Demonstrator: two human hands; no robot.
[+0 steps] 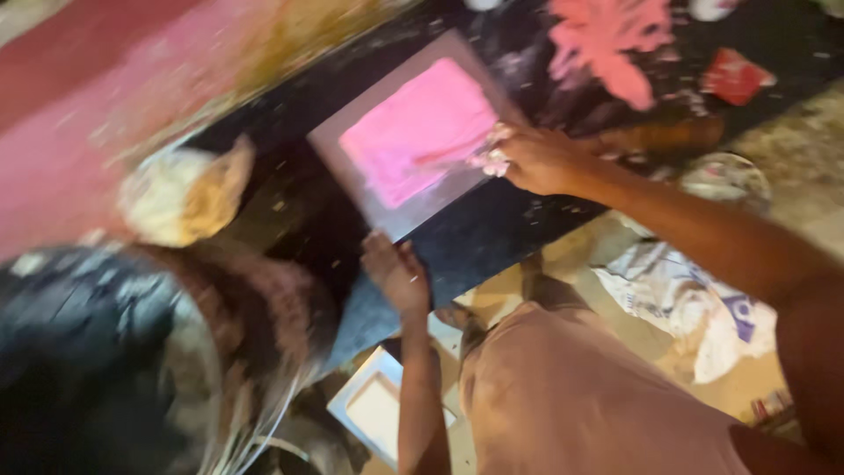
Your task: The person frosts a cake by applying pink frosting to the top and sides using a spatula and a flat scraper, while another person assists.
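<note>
A square grey tile (352, 149) lies tilted on a dark stone slab (492, 233). Most of its top is covered by a patch of bright pink paste (413, 132). My right hand (536, 158) is at the tile's right edge, closed around a small tool that drags through the pink paste; the tool is blurred and I cannot tell what kind it is. Fingers spread, my left hand (396, 273) rests flat on the slab just below the tile's lower corner and holds nothing.
A heap of pink powder (607, 40) and a red packet (734, 77) lie at the slab's far end. A pale lump (180, 193) and a dark round vessel (97, 352) are at left. A white square frame (374, 409) and crumpled cloth (694, 303) lie on the floor.
</note>
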